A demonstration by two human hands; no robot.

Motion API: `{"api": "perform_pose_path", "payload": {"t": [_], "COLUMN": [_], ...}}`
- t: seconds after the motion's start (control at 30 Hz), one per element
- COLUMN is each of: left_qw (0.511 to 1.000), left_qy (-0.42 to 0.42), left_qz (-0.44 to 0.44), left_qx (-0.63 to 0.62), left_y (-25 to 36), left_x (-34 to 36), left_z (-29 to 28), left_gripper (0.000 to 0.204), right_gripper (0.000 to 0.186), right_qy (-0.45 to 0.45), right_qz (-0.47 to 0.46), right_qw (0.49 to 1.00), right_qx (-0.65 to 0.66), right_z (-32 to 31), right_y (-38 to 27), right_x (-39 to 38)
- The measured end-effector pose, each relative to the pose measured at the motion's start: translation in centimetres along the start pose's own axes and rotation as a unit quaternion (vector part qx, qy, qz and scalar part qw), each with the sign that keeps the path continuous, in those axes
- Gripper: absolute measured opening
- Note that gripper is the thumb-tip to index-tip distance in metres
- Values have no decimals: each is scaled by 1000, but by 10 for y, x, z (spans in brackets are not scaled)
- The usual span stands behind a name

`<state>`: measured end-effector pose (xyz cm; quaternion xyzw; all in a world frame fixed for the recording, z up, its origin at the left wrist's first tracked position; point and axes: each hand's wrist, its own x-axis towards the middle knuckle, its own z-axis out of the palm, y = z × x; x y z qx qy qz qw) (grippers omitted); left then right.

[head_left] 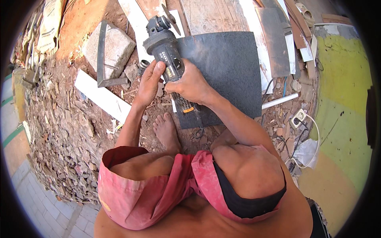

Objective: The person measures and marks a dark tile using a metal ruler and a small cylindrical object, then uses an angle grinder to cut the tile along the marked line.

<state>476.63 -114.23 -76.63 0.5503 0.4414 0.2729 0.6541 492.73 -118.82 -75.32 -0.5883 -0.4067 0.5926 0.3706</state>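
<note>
A black angle grinder (168, 55) is held in front of me with its head pointing away. Its thin disc (171, 20) stands edge-up at the far end. My right hand (190, 82) is wrapped round the grinder's body from the right. My left hand (149, 83) grips it from the left, with the thumb along its side; the fingers beneath are partly hidden. Under and to the right of the grinder lies a dark, flat sheet (222, 71) with a rough, matte surface.
A stone block (125, 45) with a metal try square (101, 55) on it lies left. White strips (103, 97), boards (274, 43) and rubble (67, 135) surround me. A power strip (297, 118) with cables sits right, beside a painted wall (341, 79). My bare foot (166, 131) is close below the grinder.
</note>
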Motion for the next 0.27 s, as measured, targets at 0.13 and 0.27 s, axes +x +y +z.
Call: {"api": "perform_pose_path", "payload": {"t": [0.13, 0.27], "left_qw": [989, 973], "left_qy": [74, 217], "left_qz": [-49, -29], "left_qx": [-115, -79], "left_y": [-14, -52], "left_x": [-4, 9], "left_z": [16, 3], "left_gripper": [40, 31], "right_gripper": [48, 45], "right_qy": [14, 11], "right_qz": [-54, -34], "right_qw": [995, 984], "right_qx": [81, 173], "right_z": [10, 19], "right_y": [18, 6], "right_x": [9, 7]}}
